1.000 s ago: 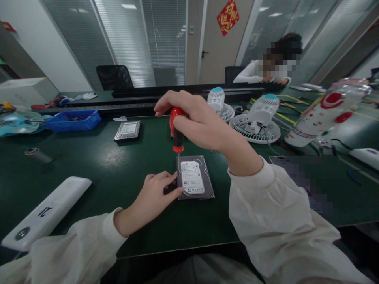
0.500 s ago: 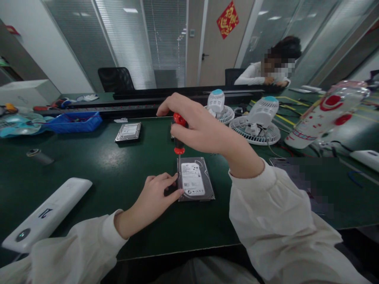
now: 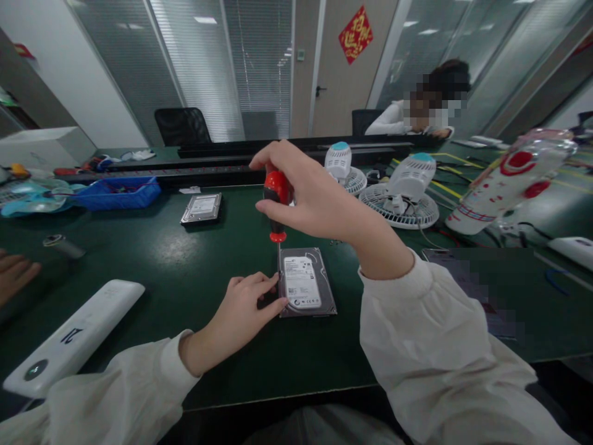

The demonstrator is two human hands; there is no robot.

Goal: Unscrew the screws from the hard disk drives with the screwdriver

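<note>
A hard drive (image 3: 327, 290) with a white label lies flat on the green table in front of me. My left hand (image 3: 238, 312) has its thumb and fingertips against the drive's left edge and lower left corner. Above the drive, my right hand (image 3: 306, 188) is around the red and black handle of a screwdriver (image 3: 277, 185), its thumb across the near side. The screwdriver stands nearly upright, its thin shaft reaching down to the upper left edge of the drive. Exactly where the tip sits is too small to tell.
A second hard drive (image 3: 202, 208) lies farther back, near a blue tray (image 3: 123, 196). White fans (image 3: 401, 198) and a bottle (image 3: 504, 185) stand at right. At left are a white device (image 3: 78, 337), a metal cylinder (image 3: 65, 247) and another person's hand (image 3: 16, 272). Someone sits opposite.
My right hand's grip on the screwdriver handle has shifted, showing more of its red top, and the handle has moved slightly left. Another person's hand has appeared at the left edge.
</note>
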